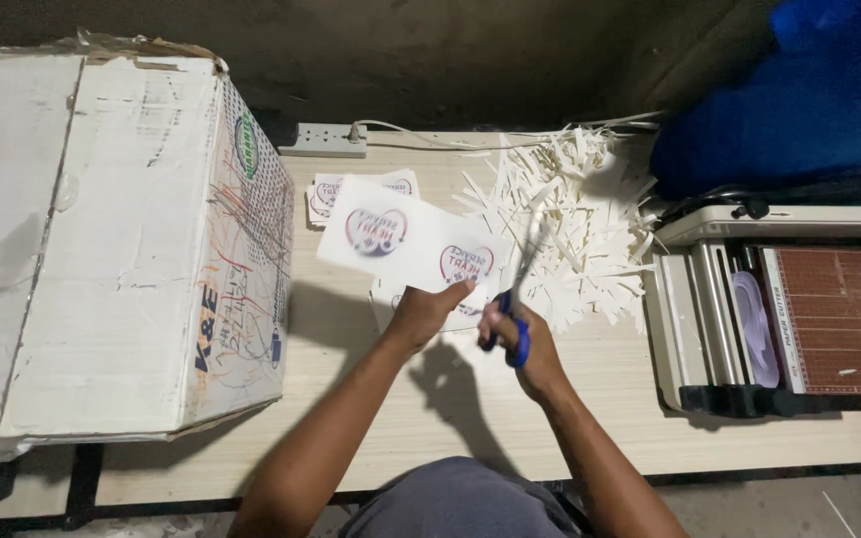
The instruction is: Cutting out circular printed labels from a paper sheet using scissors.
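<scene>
Left hand [423,314] fingers clamped on printed sheet [413,242], right hand [515,339] fingers through blue-handled scissors [518,299] (blades blurred).

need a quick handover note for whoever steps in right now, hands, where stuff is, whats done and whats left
Left hand holds a white printed sheet up by its near edge, above the table.
Right hand grips blue-handled scissors, blades at the sheet's right edge.
Done: a heap of white paper strips lies right of the sheet; a few cut printed pieces sit behind it.
Left: the held sheet shows two round prints not yet separated.
Nearby: big cardboard box on the left, paper cutter on the right holding another printed piece, power strip at the back.
</scene>
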